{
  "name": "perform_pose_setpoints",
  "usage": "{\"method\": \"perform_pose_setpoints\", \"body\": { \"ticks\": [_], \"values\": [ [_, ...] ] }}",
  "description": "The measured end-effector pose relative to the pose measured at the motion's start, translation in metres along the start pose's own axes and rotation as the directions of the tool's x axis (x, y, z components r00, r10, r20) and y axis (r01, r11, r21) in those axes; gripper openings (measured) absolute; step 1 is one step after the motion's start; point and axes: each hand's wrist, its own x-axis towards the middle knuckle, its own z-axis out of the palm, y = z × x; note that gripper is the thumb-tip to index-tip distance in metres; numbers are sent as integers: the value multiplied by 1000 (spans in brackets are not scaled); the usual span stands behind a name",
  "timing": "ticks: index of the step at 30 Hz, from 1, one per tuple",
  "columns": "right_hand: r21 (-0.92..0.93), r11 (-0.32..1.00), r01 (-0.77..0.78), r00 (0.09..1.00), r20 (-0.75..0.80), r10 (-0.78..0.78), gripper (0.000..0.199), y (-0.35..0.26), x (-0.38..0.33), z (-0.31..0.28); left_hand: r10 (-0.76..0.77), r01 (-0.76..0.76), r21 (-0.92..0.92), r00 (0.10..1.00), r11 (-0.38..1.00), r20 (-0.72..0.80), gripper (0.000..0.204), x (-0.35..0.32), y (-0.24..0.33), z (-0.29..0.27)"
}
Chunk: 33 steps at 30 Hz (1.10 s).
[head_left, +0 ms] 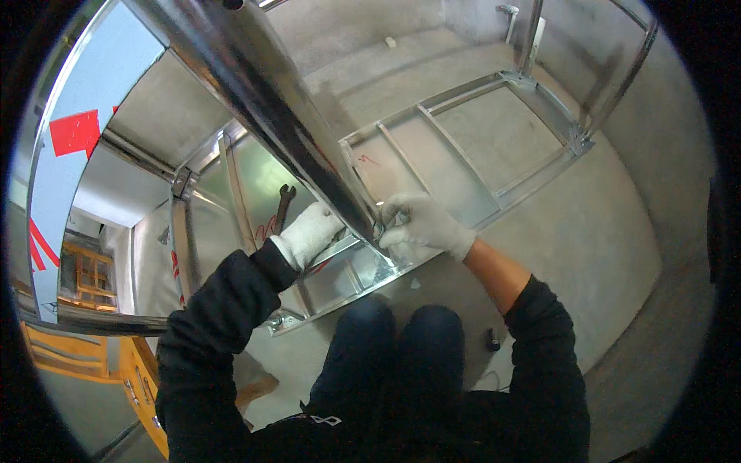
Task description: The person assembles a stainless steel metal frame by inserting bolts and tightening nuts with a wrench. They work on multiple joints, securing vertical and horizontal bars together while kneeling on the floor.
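In the head view, the gloved right hand (417, 224) curls its fingers at the foot of the thick metal post (266, 100), which meets the metal frame (458, 157) near its edge; what it pinches, if anything, is hidden. The left hand (312, 234) bends beside the post near the wrench (284, 207), its grip unclear; best to square the post before tightening.

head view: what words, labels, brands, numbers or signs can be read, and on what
None readable.
Blue panel: red shapes, no legible letters.
Metal sheet: red scrawl, illegible.
By the wrench: red strokes, illegible.
Dark top: pale mark, too small to read.
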Motion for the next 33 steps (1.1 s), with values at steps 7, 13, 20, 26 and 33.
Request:
{"method": "perform_pose_setpoints", "body": {
  "ticks": [7,13,20,26,33],
  "values": [
    [452,880,-150,936,-221,273,40,-1,-22,40,-41,38,-93,999,995,-31,29,-24,31,5],
    [-17,994,105,944,-314,-105,39,-7,-26,32,-63,65,91,998,994,-23,40,-15,18,-11],
    [294,948,-124,954,-227,195,42,8,-19,36,-54,55,-41,998,998,23,29,-5,11,-5],
    [562,826,38,908,-365,207,45,28,-20,65,-97,95,-63,995,993,-33,25,-21,30,1],
    [169,984,63,927,-375,5,47,11,-31,60,3,2,85,999,996,-54,30,-20,24,-7]
  ]
}}
